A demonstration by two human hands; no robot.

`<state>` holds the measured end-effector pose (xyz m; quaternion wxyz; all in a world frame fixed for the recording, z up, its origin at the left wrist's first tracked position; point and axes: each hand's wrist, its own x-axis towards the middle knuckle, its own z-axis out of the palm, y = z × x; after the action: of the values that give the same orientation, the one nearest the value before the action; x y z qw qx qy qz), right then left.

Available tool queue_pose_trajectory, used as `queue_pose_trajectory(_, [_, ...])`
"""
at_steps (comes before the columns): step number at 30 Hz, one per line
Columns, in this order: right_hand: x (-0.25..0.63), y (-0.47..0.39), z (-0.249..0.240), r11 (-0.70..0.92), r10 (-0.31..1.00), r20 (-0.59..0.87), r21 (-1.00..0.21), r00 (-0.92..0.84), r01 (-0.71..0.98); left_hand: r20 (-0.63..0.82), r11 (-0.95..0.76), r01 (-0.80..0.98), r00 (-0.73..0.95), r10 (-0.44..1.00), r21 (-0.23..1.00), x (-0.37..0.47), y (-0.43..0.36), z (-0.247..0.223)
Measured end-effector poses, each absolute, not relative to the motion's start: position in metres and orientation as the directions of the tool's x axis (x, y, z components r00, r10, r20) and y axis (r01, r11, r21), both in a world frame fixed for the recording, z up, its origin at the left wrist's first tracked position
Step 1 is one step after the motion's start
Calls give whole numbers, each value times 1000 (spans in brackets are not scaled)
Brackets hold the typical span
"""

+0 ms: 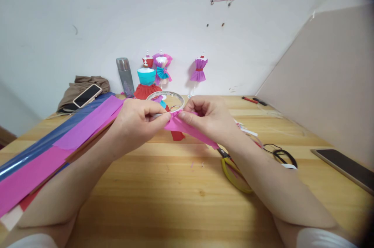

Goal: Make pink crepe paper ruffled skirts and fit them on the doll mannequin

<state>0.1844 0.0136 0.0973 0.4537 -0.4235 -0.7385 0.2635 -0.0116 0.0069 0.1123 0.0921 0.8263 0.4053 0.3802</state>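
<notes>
A strip of pink crepe paper (189,126) is stretched between my two hands above the table, its upper edge gathered into small pleats. My left hand (140,117) is closed, thumb and forefinger pinching the left end of the gathers. With thumb and bent fingers, my right hand (206,117) pinches the same strip a little to the right. Just behind the fingertips shows a roll of tape (181,100), seen as a pale ring. Yellow-handled scissors (233,176) lie partly under my right forearm. A red scrap (177,136) rests below the strip.
Small dress forms in paper dresses, one purple (199,71) and one turquoise and red (146,76), stand by the wall. A bottle (125,76) is beside them. Pink and purple paper strips (87,123) and a phone (87,96) lie left; another phone (344,166) and black bands (284,158) lie right.
</notes>
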Motion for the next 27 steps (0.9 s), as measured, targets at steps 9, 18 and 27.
queue_pose_trajectory(9, [186, 17, 97, 453, 888, 388, -832, -247, 320, 525, -772, 476, 566, 635, 421, -12, 11, 118])
queue_pose_trajectory(18, [182, 11, 98, 548, 827, 551, -747, -110, 376, 333, -566, 425, 506, 796, 707, -19, 15, 129])
queue_pose_trajectory(27, [183, 7, 100, 565, 824, 536, -754, -182, 336, 269, -490, 406, 490, 829, 771, -13, 14, 130])
